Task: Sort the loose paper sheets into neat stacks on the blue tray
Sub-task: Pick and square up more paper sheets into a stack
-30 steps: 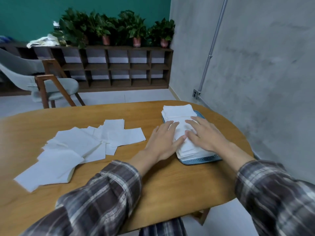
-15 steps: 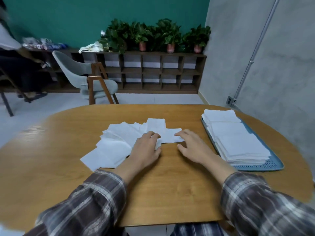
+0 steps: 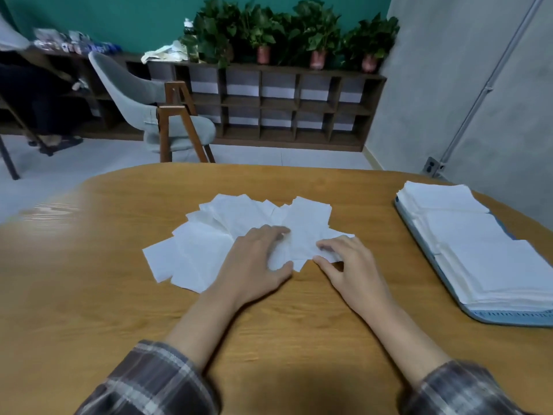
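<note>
Wooden table (image 3: pixel 299 339) fills the view, with a green wall behind it. My left hand (image 3: pixel 257 265) lies flat on the near edge of the loose sheets (image 3: pixel 215 235), fingers spread and relaxed, pressing the paper down without gripping it. My right hand (image 3: pixel 350 271) is just beside it, its bent fingertips resting on the right corner of the same scattered pile and its thumb at the sheet's edge; I cannot tell whether it pinches the paper or only touches it. The sheets fan out overlapping in the middle of the table. Well apart to my right, the blue tray (image 3: pixel 508 318) carries neat white stacks (image 3: pixel 478 259). Beyond the table stand a grey chair (image 3: pixel 143 97), a low shelf (image 3: pixel 299 94) and potted plants (image 3: pixel 269 28).
</note>
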`<state>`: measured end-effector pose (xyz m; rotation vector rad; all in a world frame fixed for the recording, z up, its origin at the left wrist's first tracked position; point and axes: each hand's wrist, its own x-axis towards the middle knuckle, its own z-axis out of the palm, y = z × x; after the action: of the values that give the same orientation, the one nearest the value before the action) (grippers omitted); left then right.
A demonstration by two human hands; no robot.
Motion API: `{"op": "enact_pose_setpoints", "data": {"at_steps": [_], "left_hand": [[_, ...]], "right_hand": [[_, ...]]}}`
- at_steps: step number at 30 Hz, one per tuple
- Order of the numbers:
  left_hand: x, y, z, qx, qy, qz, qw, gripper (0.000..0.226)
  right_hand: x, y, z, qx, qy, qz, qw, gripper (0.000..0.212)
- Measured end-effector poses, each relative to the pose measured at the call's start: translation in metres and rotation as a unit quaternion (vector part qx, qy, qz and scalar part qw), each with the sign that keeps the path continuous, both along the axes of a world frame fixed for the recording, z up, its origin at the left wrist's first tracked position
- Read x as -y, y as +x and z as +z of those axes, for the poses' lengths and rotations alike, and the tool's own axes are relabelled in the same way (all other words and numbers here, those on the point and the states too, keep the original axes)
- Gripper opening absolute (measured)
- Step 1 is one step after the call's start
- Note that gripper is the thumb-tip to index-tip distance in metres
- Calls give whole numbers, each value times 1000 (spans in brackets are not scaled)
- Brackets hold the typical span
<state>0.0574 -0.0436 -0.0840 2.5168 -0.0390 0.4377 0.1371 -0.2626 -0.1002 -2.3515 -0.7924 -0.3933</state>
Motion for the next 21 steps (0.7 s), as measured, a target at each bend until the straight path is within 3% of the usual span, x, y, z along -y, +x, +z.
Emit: {"op": "enact_pose_setpoints", "data": {"at_steps": [4,8,14,16,21], "left_hand": [[0,4,1,33,29,-12,999,62],[4,6,-5,79,53,-44,994,40],[2,7,-4,124,44,-42,990,22],[3,5,1,113,-12,-34,993,18],[3,2,9,45,-217,7,975,14]], "right_hand": [[-4,-2,3,26,1,23,999,9],[-3,1,3,20,16,58,998,4],[-6,-6,13,-16,83,84,993,11],[-2,-10,23,-59,108,90,988,11],[7,-14,38,-203,221,114,947,42]]}}
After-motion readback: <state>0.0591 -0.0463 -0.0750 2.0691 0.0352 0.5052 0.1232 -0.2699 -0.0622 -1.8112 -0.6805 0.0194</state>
